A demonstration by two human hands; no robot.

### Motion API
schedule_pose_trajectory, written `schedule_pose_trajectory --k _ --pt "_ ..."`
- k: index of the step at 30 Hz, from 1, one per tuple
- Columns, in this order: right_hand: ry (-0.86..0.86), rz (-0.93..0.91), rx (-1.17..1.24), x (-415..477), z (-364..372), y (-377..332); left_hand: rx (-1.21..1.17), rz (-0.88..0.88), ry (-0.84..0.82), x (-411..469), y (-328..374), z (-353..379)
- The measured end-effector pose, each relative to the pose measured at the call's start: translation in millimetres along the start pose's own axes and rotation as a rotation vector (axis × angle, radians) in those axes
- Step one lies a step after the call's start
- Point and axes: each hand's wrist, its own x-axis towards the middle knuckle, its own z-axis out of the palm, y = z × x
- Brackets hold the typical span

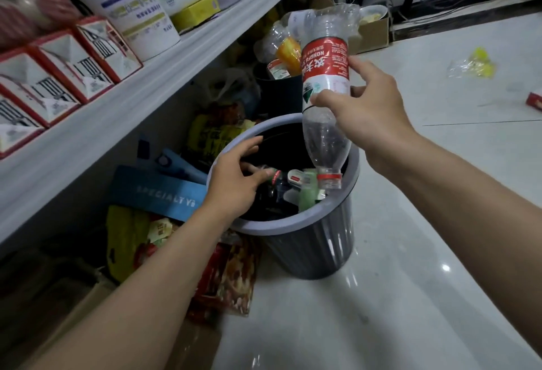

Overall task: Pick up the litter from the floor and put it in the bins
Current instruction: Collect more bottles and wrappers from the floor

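Note:
A clear plastic bottle (324, 76) with a red label hangs upside down over the grey bin (328, 240). My right hand (369, 108) grips it around the middle, its neck just above the bin's rim. My left hand (237, 181) reaches into the bin's near-left side with relaxed fingers touching the bottles inside, and it holds nothing. The bin contains several bottles and a green item (308, 193). On the white floor at the far right lie a yellow-and-clear wrapper (472, 66) and a red packet (535, 101).
A grey shelf (140, 88) with boxes and bottles runs along the left above the bin. A second dark bin (281, 90) full of bottles stands behind. Bags, a blue box (158, 190) and wrappers crowd the floor left of the bin. A cardboard box (372, 32) sits at the back.

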Motion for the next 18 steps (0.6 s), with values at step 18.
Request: schedule_pose_trajectory --k 18 --pt "-0.112 0.033 -0.115 -14.4 37.1 28.5 -0.022 0.004 0.129 -0.5 -6.5 -12.3"
